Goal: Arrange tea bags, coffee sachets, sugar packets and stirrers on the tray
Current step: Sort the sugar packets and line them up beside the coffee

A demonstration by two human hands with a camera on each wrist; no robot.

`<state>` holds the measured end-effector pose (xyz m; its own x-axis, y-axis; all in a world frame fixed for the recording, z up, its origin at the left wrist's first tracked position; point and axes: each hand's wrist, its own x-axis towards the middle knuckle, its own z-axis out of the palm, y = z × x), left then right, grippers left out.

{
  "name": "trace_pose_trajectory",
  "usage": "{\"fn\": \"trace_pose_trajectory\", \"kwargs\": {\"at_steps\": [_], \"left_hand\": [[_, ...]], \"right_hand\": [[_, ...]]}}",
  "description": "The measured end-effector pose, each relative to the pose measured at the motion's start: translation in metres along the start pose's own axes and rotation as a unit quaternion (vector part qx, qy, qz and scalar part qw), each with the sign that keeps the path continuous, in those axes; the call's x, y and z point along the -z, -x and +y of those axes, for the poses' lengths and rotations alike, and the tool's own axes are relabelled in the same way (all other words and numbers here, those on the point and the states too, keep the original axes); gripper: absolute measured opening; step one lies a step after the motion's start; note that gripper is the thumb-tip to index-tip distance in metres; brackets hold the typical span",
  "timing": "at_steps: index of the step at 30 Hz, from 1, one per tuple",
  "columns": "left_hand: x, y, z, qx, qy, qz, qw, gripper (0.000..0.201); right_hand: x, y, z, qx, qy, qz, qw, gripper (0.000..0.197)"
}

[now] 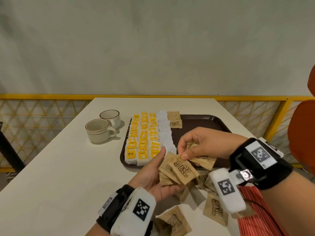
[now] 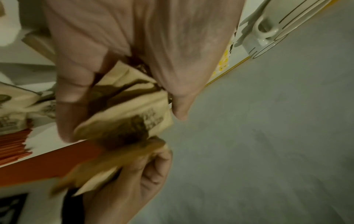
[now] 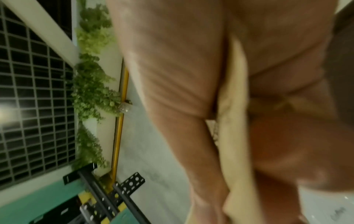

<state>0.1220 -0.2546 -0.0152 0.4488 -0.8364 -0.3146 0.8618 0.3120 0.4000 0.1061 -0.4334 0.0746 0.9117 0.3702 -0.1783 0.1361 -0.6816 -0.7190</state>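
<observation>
While fanning a stack of brown sugar packets (image 1: pixel 177 169) in the left hand (image 1: pixel 154 180), fingers curled under it and thumb along its edge, pinching more brown packets (image 1: pixel 202 159) with the right hand (image 1: pixel 201 142) over the near edge of the tray (image 1: pixel 204 120). Lying in rows on the tray's left part: yellow tea bags (image 1: pixel 142 140), white packets (image 1: pixel 165 132). Sitting loose on the tabletop (image 1: pixel 68 167): more sugar packets (image 1: pixel 215 210), red sachets (image 1: pixel 255 215), two cups (image 1: pixel 100 130).
</observation>
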Motion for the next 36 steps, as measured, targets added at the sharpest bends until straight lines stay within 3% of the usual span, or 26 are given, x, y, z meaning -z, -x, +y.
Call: {"fn": "trace_pose_trajectory", "kwargs": {"at_steps": [3, 5, 9, 11, 13, 16, 22, 25, 28, 32, 36], "left_hand": [[0.002, 0.001, -0.001, 0.02, -0.012, -0.032, 0.999, 0.073], [0.004, 0.002, 0.0, 0.003, -0.015, -0.039, 0.999, 0.065], [0.002, 0.003, 0.003, -0.064, 0.024, -0.028, 0.997, 0.05], [0.0, 0.0, 0.002, -0.105, 0.051, 0.0, 0.993, 0.048], [-0.003, -0.003, 0.001, -0.154, 0.054, 0.029, 0.986, 0.047], [-0.004, -0.006, 0.0, -0.214, 0.049, 0.044, 0.975, 0.038], [0.004, -0.009, 0.003, -0.244, 0.025, 0.075, 0.967, 0.034], [0.006, -0.007, 0.006, -0.242, 0.054, 0.074, 0.966, 0.036], [0.006, -0.007, 0.007, -0.233, 0.044, 0.077, 0.968, 0.043], [-0.001, -0.005, 0.004, -0.195, 0.035, 0.071, 0.978, 0.039], [0.003, -0.007, 0.003, -0.154, 0.027, 0.072, 0.985, 0.049]], "right_hand": [[-0.005, -0.009, 0.001, 0.008, 0.04, 0.012, 0.999, 0.006], [-0.01, -0.011, 0.007, 0.001, 0.011, 0.054, 0.998, 0.007], [-0.016, -0.008, 0.02, -0.023, -0.172, 0.197, 0.965, 0.006], [-0.023, -0.005, 0.023, -0.049, -0.261, 0.226, 0.937, 0.007], [-0.032, -0.004, 0.024, -0.073, -0.319, 0.221, 0.919, 0.012], [-0.047, -0.003, 0.024, -0.084, -0.311, 0.19, 0.927, 0.015], [-0.053, -0.007, 0.019, -0.1, -0.338, 0.143, 0.925, 0.01], [-0.041, -0.001, 0.021, -0.115, -0.384, 0.104, 0.91, 0.037], [-0.033, 0.006, 0.025, -0.055, -0.412, 0.075, 0.907, 0.054], [-0.022, 0.007, 0.027, -0.027, -0.378, 0.101, 0.92, 0.054], [-0.014, 0.006, 0.019, -0.024, -0.289, 0.103, 0.952, 0.04]]}}
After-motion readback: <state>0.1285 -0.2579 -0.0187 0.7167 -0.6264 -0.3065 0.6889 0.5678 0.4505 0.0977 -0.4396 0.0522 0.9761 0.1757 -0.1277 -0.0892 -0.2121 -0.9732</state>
